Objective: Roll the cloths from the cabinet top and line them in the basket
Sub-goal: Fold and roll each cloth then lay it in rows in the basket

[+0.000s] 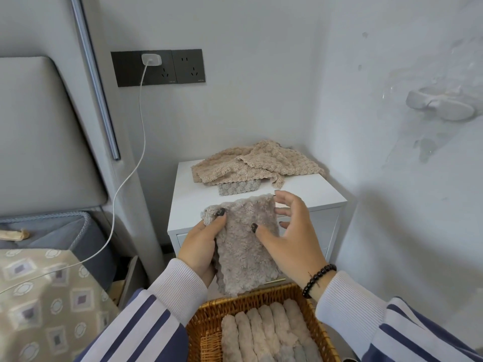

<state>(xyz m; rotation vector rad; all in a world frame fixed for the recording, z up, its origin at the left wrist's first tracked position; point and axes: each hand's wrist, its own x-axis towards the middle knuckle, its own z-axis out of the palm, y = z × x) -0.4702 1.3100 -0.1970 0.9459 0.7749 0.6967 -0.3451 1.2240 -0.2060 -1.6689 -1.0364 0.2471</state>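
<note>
I judge this the start of rolling one more cloth. From the left: my left hand pinches the folded grey cloth at its upper left corner, thumb on the front, fingers hidden behind. The cloth hangs in the air above the basket, in front of the cabinet. My right hand has only its thumb on the cloth's face; the fingers are spread loose past the right edge, gripping nothing. Next I would curl the top edge over and wind it tight, then slot it beside the rolled cloths. A pile of cloths waits on the cabinet top.
</note>
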